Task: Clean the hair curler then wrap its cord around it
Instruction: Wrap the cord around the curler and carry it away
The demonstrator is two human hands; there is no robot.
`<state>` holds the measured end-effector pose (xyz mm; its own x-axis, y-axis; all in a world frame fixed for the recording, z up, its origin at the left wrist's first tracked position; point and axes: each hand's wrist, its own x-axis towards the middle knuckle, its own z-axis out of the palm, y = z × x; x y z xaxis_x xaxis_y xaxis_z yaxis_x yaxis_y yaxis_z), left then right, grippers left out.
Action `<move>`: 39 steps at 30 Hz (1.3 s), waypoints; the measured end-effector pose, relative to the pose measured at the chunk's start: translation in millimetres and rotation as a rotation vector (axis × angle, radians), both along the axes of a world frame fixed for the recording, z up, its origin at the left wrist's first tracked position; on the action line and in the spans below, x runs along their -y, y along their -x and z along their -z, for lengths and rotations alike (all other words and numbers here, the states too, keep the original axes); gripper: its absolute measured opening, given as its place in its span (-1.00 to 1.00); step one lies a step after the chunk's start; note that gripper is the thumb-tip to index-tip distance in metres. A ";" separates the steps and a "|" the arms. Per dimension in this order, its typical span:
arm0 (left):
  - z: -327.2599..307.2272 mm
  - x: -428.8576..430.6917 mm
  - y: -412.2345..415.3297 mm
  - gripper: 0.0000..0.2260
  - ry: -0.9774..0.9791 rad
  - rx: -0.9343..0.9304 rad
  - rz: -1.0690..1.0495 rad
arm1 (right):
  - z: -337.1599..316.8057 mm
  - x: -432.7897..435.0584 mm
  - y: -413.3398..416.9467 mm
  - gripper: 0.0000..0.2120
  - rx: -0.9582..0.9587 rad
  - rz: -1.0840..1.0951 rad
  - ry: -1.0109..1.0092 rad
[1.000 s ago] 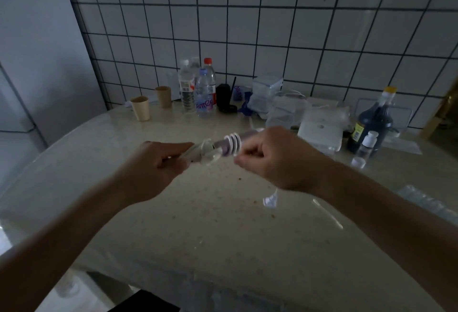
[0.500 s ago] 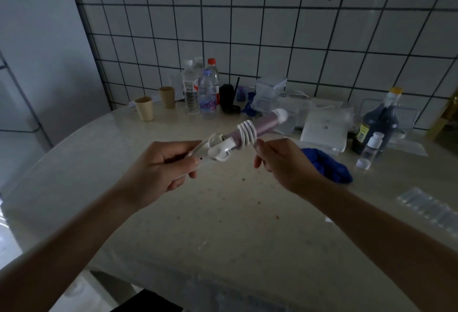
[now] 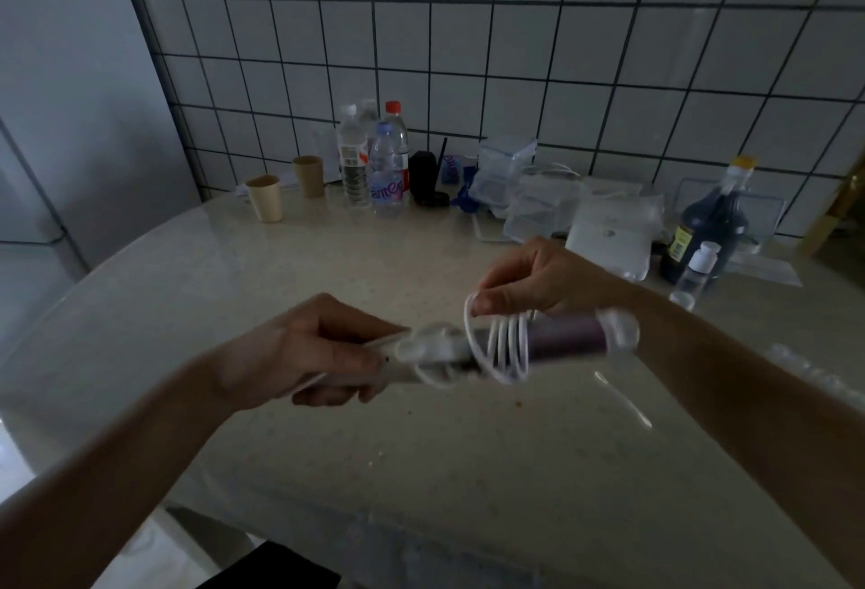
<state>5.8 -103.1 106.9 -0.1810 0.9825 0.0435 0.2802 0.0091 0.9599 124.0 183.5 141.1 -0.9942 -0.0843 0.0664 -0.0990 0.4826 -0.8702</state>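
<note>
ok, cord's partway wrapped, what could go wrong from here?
The coils of the cord hang loose around the hair curler; they could slide off toward the tip or unravel. The right hand only pinches the cord, so a slip drops the loop. The left hand alone holds the handle.

A pale, speckled stone-like finish with a soft sheen is shown by the table [image 3: 281, 289]. The wall [image 3: 468, 50] is faced with glossy white tiles. The hair curler [image 3: 564, 338] is seen as smooth matt purple, its cord [image 3: 503, 347] as white plastic. Clear plastic is seen in the bottles [image 3: 386, 167], matt paper in the cups [image 3: 266, 199].
</note>
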 end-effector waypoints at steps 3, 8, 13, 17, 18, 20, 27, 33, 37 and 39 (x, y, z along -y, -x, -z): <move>12.0 -10.2 -5.2 -0.72 -0.216 0.067 -0.245 | 34.5 10.7 -2.5 -0.74 0.032 0.160 0.197; 49.1 -46.3 -26.3 -0.80 -0.360 -0.040 -0.586 | 64.0 58.6 -6.4 -0.77 -0.028 0.408 0.543; 70.4 -84.5 -66.4 -0.73 -0.445 -0.276 -0.677 | 81.1 81.1 -5.6 -0.64 -0.116 0.531 0.780; 80.9 -94.6 -81.1 -0.76 -0.354 -0.372 -0.717 | 89.6 75.4 -7.0 -0.92 -0.218 0.658 0.624; 82.2 -92.6 -80.4 -0.79 -0.326 -0.370 -0.701 | 92.3 69.2 -10.3 -0.97 -0.232 0.657 0.578; 84.9 -82.9 -73.3 -0.84 -0.284 -0.435 -0.708 | 97.5 54.1 -20.8 -0.95 -0.233 0.654 0.449; 102.1 -28.0 -19.9 -0.38 0.011 -0.701 -0.809 | 124.9 21.3 -80.3 -0.76 -0.109 0.740 0.058; 125.9 -26.1 -16.2 -0.15 0.440 -0.891 -0.647 | 147.4 23.8 -96.4 -0.79 -0.044 0.847 -0.256; 125.7 -26.2 -17.1 -0.16 0.455 -0.940 -0.646 | 150.3 32.7 -95.7 -0.78 -0.064 0.872 -0.312; 126.0 -25.4 -18.2 -0.17 0.452 -0.940 -0.648 | 152.1 33.8 -96.0 -0.79 -0.066 0.877 -0.285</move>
<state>24.0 -77.7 -19.0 -0.7237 0.6829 0.0993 0.6812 0.6840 0.2609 220.0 149.7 -11.0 -0.7048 0.6752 0.2175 0.3580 0.6033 -0.7127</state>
